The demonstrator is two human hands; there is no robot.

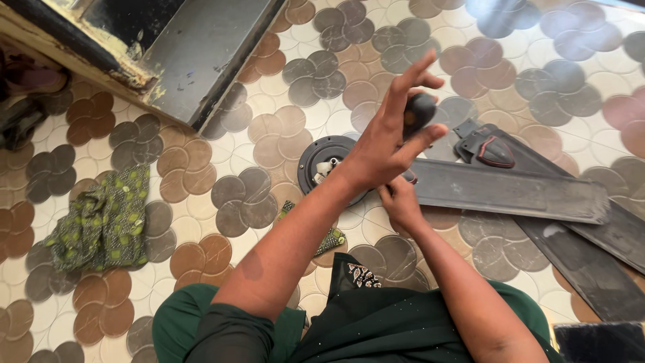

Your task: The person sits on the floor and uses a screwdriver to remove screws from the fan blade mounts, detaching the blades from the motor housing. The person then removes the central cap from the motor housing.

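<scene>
- Our left hand [386, 144] is raised above the floor, fingers spread and half curled, pinching a small dark rounded object [418, 113] between thumb and fingertips.
- Our right hand [401, 202] sits lower, just under the left wrist, pressed down at the inner end of a long grey dusty metal fan blade [510, 191]; we cannot tell whether its fingers are closed on anything.
- The blade lies flat on the floor and runs to the right from a round black metal motor hub [321, 161], which our left forearm partly hides.
- Further dark blades [591, 269] lie beneath and beside it, one with a black bracket bearing a red-edged cap [494, 151].
- A crumpled green patterned cloth [104, 225] lies well apart on the petal-patterned tiled floor [282, 128].
</scene>
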